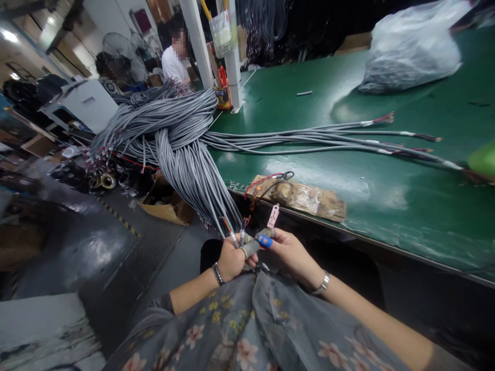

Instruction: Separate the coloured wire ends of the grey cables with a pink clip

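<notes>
My left hand point(232, 259) is closed around the end of a grey cable point(233, 238), whose stripped coloured wires point(228, 224) stick up past the fingers. A second cable end with dark wires point(243, 230) rises beside it. Right up against it, my right hand point(291, 253) is closed in a pinch, with a flat pink piece point(274, 216) projecting above the fingers. Its lower part is hidden, so its kind is unclear. Grey wrapping covers some fingers, and there is blue on my right thumb. A thick bundle of grey cables point(195, 172) hangs off the bench just beyond my hands.
On the green bench point(309, 116) several grey cables point(286, 138) stretch rightward. A taped cardboard piece point(309, 198) lies at the front edge. A white post point(233, 67) holds red-handled pliers point(223, 82). A plastic bag point(413, 49) sits back right; a person point(175, 62) is behind.
</notes>
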`<state>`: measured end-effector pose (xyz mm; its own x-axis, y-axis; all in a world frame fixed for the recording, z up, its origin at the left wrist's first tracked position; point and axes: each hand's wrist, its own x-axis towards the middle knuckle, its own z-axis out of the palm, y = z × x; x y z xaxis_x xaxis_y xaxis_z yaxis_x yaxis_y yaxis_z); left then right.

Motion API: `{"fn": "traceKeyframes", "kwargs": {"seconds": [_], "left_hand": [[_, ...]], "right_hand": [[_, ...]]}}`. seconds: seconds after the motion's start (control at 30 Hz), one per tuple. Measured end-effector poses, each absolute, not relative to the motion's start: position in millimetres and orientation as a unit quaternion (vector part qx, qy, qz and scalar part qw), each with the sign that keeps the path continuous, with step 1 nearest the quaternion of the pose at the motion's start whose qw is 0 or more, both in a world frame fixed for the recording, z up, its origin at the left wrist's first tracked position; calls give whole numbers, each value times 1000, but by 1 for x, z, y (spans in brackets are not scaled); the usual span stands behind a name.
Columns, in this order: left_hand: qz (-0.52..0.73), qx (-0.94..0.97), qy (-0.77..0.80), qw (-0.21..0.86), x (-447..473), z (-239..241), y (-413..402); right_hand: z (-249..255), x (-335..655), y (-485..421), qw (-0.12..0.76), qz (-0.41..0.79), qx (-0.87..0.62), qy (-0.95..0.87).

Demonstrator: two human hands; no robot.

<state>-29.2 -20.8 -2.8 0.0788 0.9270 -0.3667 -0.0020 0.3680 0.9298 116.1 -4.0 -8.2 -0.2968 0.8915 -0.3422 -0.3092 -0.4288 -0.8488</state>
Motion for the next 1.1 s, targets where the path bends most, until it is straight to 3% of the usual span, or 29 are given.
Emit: {"fn": "traceKeyframes", "kwargs": {"seconds": [0.4,0.67,0.87,1.1], "left_hand": [[376,379,547,644,-21,15,-14],[373,359,537,666,-13,16,-4],[366,351,531,679,-10,16,-1],[355,363,533,677,-8,14,0]], "right_hand": [[-24,134,21,408,789,-372,-269],[-13,123,27,510,654,-435,-351],[-14,117,31,476,764,-380,-214],[-14,114,33,491,784,-347,-152]]}}
